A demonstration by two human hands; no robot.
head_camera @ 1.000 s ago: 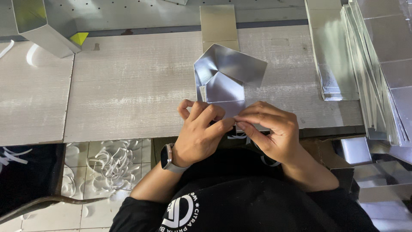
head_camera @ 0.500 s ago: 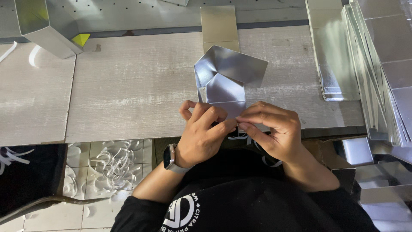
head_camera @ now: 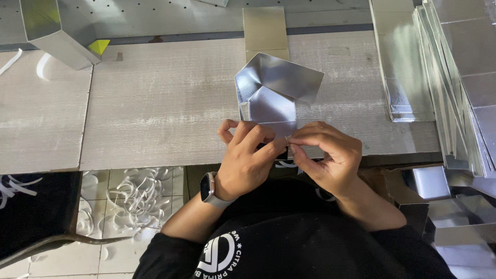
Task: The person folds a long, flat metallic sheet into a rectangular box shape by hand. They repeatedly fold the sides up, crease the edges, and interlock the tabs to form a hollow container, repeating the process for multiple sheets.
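1. The worktop is one pale wood-grain surface. Its left and right ends are cut off by the frame, and my arms hide part of its near edge.
2. One stack of flat silver sheets lies on the right, fanned and running out of frame. I cannot count the sheets.
3. One folded silver box sits at the far left corner, its top cut off. Just beside it is one small yellow-green piece.
4. One half-folded silver carton stands near the worktop's near edge, straight ahead of me. Its near flap goes under my fingers, so that edge is hidden.
5. One flat olive-grey card lies beyond the carton, touching or just behind it. I cannot tell which.
6. My left hand, with one watch on the wrist, is curled with fingertips pinching the carton's near flap.
7. My right hand is curled too, thumb and forefinger nipped on the same flap, touching my left fingertips.
8. White curled strips litter the tiled floor below left, too tangled to count.
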